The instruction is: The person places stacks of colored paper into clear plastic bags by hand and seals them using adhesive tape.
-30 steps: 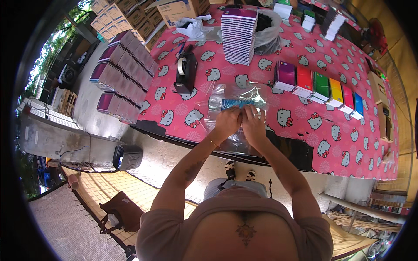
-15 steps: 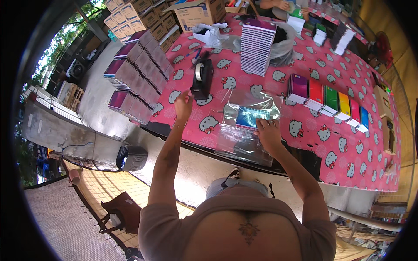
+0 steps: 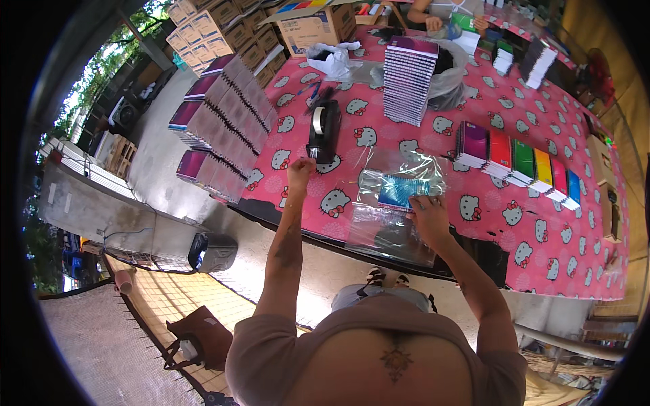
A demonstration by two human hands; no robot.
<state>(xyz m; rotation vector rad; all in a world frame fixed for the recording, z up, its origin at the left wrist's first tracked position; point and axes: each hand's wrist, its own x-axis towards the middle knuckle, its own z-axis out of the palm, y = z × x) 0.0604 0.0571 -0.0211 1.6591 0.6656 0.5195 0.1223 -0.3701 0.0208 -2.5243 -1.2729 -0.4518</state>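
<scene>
My left hand (image 3: 300, 174) is closed at the near end of a black tape dispenser (image 3: 326, 132), its fingertips pinching the tape end by the cutter. A roll of clear tape (image 3: 318, 122) sits in the dispenser. My right hand (image 3: 430, 215) rests with bent, parted fingers on the right part of a blue spiral notebook (image 3: 396, 191). That notebook lies within a sheet of clear plastic film (image 3: 386, 233), which spreads beyond it on the pink tablecloth. Whether the fingers press on film or bare cover I cannot tell.
Tall stacks of spiral notebooks stand at the left edge (image 3: 220, 125) and behind the film (image 3: 409, 81). A row of coloured notebooks (image 3: 514, 162) lies to the right. Plastic bags (image 3: 333, 62) and cartons (image 3: 315, 30) are at the back. Another person's hand (image 3: 433, 24) works at the far side.
The whole view has shifted slightly. My left fingers have closed in at the dispenser's cutter. My right fingers have bent a little and stay on the notebook.
</scene>
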